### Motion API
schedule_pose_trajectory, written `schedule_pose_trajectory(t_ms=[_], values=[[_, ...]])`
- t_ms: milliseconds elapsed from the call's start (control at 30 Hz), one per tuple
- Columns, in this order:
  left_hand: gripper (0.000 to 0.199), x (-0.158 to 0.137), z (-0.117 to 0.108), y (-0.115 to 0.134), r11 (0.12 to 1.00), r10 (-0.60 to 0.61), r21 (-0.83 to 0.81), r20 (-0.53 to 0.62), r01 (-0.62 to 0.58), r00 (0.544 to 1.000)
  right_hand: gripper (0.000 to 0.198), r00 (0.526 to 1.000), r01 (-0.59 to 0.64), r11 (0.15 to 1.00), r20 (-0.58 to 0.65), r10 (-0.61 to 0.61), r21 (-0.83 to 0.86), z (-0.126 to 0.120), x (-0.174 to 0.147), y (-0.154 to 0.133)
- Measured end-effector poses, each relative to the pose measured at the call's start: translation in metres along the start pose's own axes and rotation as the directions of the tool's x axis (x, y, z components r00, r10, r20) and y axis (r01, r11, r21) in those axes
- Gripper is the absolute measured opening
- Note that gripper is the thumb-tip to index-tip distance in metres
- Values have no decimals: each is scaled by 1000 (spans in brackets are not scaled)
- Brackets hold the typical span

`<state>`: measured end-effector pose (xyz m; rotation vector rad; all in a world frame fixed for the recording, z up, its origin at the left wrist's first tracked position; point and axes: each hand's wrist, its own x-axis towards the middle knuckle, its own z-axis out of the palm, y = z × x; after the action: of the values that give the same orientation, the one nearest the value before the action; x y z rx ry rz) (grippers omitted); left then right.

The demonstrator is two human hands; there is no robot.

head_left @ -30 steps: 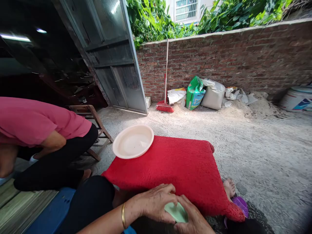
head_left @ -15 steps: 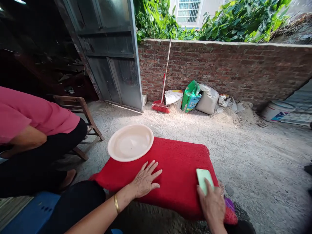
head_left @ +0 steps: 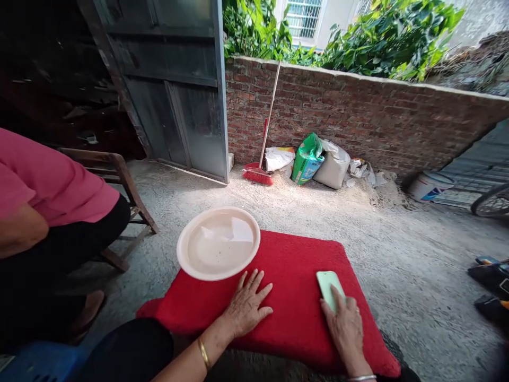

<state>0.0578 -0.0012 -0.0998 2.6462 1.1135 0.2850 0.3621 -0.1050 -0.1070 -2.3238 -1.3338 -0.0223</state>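
My left hand (head_left: 248, 306) lies flat on a red cloth (head_left: 296, 297) spread over a low table or bench, fingers apart and holding nothing. On the cloth's right side my right hand (head_left: 345, 323) grips a pale green flat block (head_left: 328, 284) with rounded corners, thumb on its left edge and fingers over its top. I cannot make out its exact kind. A cream round basin (head_left: 185, 260) stands at the cloth's far left corner, just beyond my left fingertips. Shiny reflections in it look like water, with a few small dark specks.
A person in a pink shirt (head_left: 59, 185) sits at my left by a wooden chair (head_left: 133, 185). Along the brick wall (head_left: 338, 109) stand a red broom (head_left: 258, 175), a green bag (head_left: 307, 159) and a whitish sack (head_left: 333, 168). A metal door (head_left: 178, 116) is at the back left.
The view has shifted a little, bringing a wheel and dark items in at the right. My right hand and the green block are slightly farther from the cloth's right edge. My left hand stays flat.
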Motion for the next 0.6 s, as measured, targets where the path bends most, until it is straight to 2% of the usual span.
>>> schedule_pose_trajectory(t_ms=[67, 100, 167, 233, 300, 333, 400, 467, 533, 567, 600], values=[[62, -2, -2, 1, 1000, -3, -26, 10, 3, 1000, 56, 989, 125, 977, 57, -137, 173, 10, -2, -9], [63, -3, -3, 1, 999, 0, -40, 17, 0, 1000, 55, 987, 138, 965, 49, -152, 225, 12, 1, -9], [66, -8, -4, 1, 999, 13, -53, 38, -11, 999, 58, 998, 56, 976, -12, -55, 209, 10, 16, -3], [69, -12, -3, 1, 999, 18, -40, 53, -16, 998, 60, 990, -114, 989, -70, 120, 92, 0, 34, 3], [69, -14, -1, 1, 1000, 19, -17, 53, -18, 998, 60, 966, -253, 967, -73, 250, -40, -8, 41, -3], [69, -15, 1, 1, 1000, 18, -6, 48, -18, 999, 58, 961, -275, 957, -53, 271, -90, -8, 40, -12], [68, -14, 6, 0, 1000, 21, 12, 40, -22, 999, 53, 980, -194, 973, 9, 197, -124, 0, 28, -37], [68, -14, 12, -1, 999, 23, 27, 33, -24, 999, 48, 996, 10, 999, 95, -5, -48, 17, 13, -63], [68, -15, 17, -1, 999, 29, 35, 21, -30, 999, 47, 968, 174, 981, 169, -187, 89, 28, 5, -79], [68, -16, 19, 0, 999, 37, 35, 14, -37, 999, 47, 956, 197, 970, 192, -221, 140, 30, 6, -81], [68, -17, 20, 1, 998, 44, 34, 7, -45, 999, 48, 959, 167, 974, 205, -197, 153, 27, 11, -80]])
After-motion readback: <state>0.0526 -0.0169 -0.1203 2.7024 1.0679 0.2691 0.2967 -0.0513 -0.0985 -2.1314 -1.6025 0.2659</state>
